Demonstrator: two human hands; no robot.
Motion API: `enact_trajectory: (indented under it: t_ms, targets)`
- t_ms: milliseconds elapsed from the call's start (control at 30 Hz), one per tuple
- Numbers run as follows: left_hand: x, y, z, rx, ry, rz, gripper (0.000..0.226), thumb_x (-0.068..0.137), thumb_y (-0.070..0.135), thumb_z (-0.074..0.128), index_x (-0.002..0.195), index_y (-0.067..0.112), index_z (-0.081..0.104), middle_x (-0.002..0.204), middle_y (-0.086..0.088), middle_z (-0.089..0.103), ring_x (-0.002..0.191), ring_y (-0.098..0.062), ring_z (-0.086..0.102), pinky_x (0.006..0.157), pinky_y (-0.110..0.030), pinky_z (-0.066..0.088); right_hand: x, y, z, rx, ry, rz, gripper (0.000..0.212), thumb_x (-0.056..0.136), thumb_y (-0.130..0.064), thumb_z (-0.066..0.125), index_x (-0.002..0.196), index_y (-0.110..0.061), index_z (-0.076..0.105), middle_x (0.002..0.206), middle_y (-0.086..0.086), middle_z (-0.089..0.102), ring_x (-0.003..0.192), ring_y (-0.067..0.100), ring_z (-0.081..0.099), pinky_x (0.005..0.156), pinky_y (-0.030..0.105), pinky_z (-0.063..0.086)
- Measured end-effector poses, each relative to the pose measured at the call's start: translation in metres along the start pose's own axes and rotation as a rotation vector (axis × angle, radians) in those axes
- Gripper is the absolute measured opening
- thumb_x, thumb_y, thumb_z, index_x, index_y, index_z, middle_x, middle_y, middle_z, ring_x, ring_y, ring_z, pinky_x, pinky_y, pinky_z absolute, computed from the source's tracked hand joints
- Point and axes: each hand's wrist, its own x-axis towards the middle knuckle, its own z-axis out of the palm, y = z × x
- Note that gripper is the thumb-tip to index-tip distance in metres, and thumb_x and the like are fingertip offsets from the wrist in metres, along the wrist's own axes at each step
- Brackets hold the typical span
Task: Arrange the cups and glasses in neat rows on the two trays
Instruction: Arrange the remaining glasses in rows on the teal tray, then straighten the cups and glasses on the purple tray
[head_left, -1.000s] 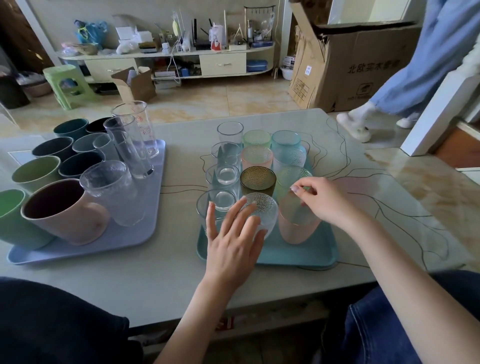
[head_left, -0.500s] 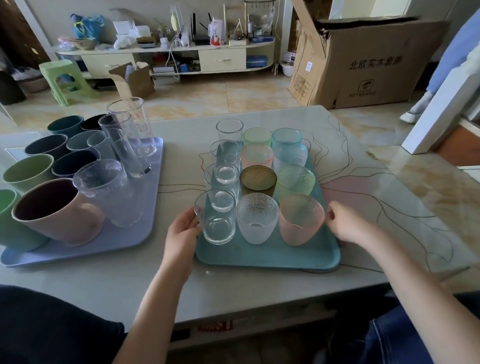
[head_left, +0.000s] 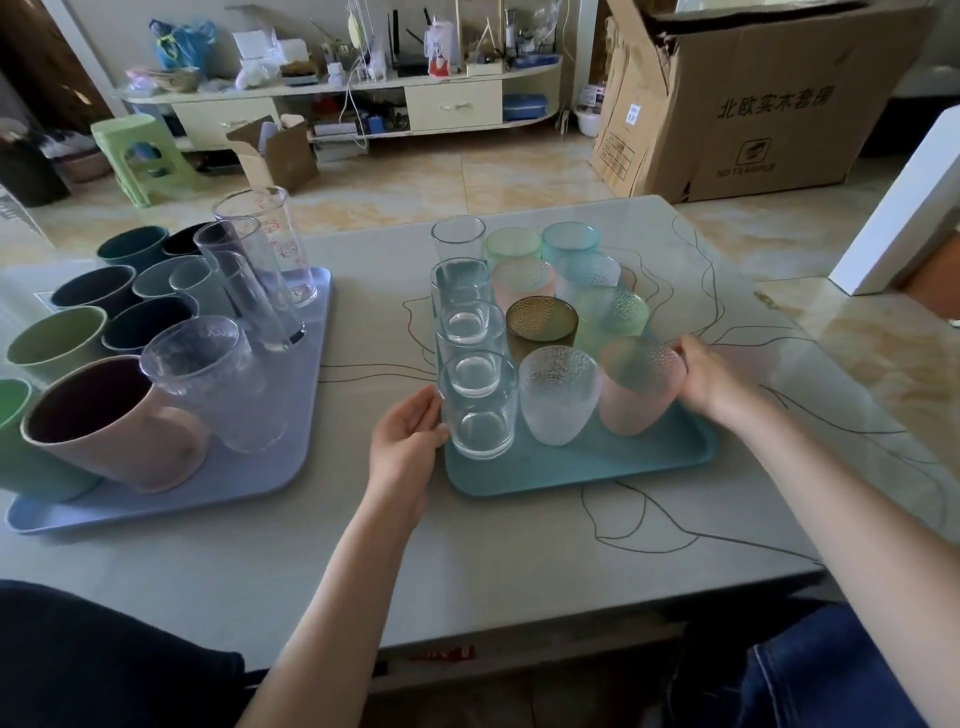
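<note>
The teal rectangular plastic tray (head_left: 571, 467) sits near the middle of the pale grey table (head_left: 311, 545), towards its near edge, and carries three neat rows of glasses. Along the tray's left edge stand four clear straight-sided glasses, the nearest one (head_left: 480, 410) at the near left corner. Beside it is a frosted, dimpled, rounded glass (head_left: 558, 395), then a pink dimpled tumbler (head_left: 639, 387) by the right edge. Behind these come a dark amber textured glass (head_left: 541, 322), a green dimpled glass (head_left: 613, 317), and further pink, green and blue ones towards the far edge.

The left hand (head_left: 408, 447) is at the tray's left edge, its curled fingers touching the nearest clear glass; whether it grips tray or glass I cannot tell. The right hand (head_left: 711, 379) is at the right edge behind the pink tumbler, its fingers hidden, so its grip is unclear too.

On the table's left side a lavender plastic tray (head_left: 291, 415) holds tall clear glasses (head_left: 260, 280) and opaque cups, a large pink cup (head_left: 114, 421) at its near edge. Beyond the table stands a cardboard box (head_left: 753, 104).
</note>
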Motion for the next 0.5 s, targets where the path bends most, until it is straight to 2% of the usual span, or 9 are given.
enact_trajectory:
  t_ms: [133,167,233,300,367,433,500]
  targets:
    - [0.010,0.001,0.007,-0.015,0.017,-0.026,0.063,0.078,-0.030,0.038,0.136,-0.006,0.042,0.137,-0.015,0.051,0.126,-0.020,0.050,0.108,-0.037,0.038,0.006,-0.002,-0.001,-0.060,0.037,-0.026,0.011,0.096,-0.012,0.039,0.088,-0.008,0.046,0.106,0.026,0.058,0.085,0.027,0.050,0.069,0.032,0.034]
    - [0.010,0.001,0.007,-0.015,0.003,-0.027,0.061,0.079,-0.029,0.038,0.134,-0.005,0.044,0.136,-0.014,0.053,0.124,-0.019,0.052,0.107,-0.035,0.039,0.007,0.000,-0.001,-0.082,0.055,-0.022,0.011,0.095,-0.010,0.039,0.087,-0.009,0.046,0.104,0.027,0.060,0.083,0.028,0.052,0.069,0.033,0.037]
    - [-0.001,0.008,0.007,0.075,0.022,0.021,0.052,0.084,-0.023,0.037,0.128,-0.001,0.052,0.128,-0.008,0.059,0.113,-0.012,0.057,0.099,-0.026,0.042,0.002,-0.003,-0.007,-0.093,0.117,0.011,0.017,0.092,-0.005,0.040,0.101,-0.007,0.054,0.111,0.026,0.061,0.094,0.034,0.057,0.078,0.037,0.044]
    - [-0.013,0.022,0.000,0.234,0.087,0.156,0.055,0.083,-0.020,0.033,0.125,0.006,0.056,0.121,-0.001,0.060,0.110,-0.006,0.054,0.095,-0.018,0.037,-0.012,-0.021,-0.021,-0.102,0.219,0.077,0.035,0.089,0.000,0.040,0.121,-0.007,0.052,0.121,0.025,0.057,0.107,0.039,0.055,0.085,0.040,0.045]
    - [-0.025,0.042,-0.012,0.377,0.136,0.346,0.063,0.078,-0.022,0.028,0.118,0.014,0.060,0.115,0.000,0.059,0.108,-0.007,0.053,0.093,-0.016,0.037,-0.029,-0.048,-0.038,-0.070,0.349,0.109,0.042,0.087,0.005,0.039,0.126,-0.007,0.048,0.122,0.023,0.055,0.109,0.040,0.053,0.085,0.042,0.045]
    - [-0.036,0.067,-0.030,0.442,0.198,0.538,0.067,0.071,-0.026,0.027,0.106,0.018,0.063,0.114,-0.004,0.060,0.105,-0.011,0.057,0.090,-0.016,0.042,-0.046,-0.087,-0.053,-0.009,0.511,0.023,0.042,0.086,0.008,0.040,0.124,-0.009,0.048,0.119,0.019,0.057,0.106,0.038,0.055,0.082,0.043,0.047]
    - [-0.048,0.096,-0.052,0.449,0.287,0.674,0.066,0.065,-0.030,0.028,0.096,0.017,0.063,0.108,-0.005,0.059,0.097,-0.013,0.059,0.087,-0.019,0.048,-0.062,-0.132,-0.052,0.071,0.592,-0.182,0.037,0.087,0.007,0.041,0.118,-0.011,0.052,0.108,0.015,0.062,0.095,0.032,0.060,0.075,0.041,0.052]
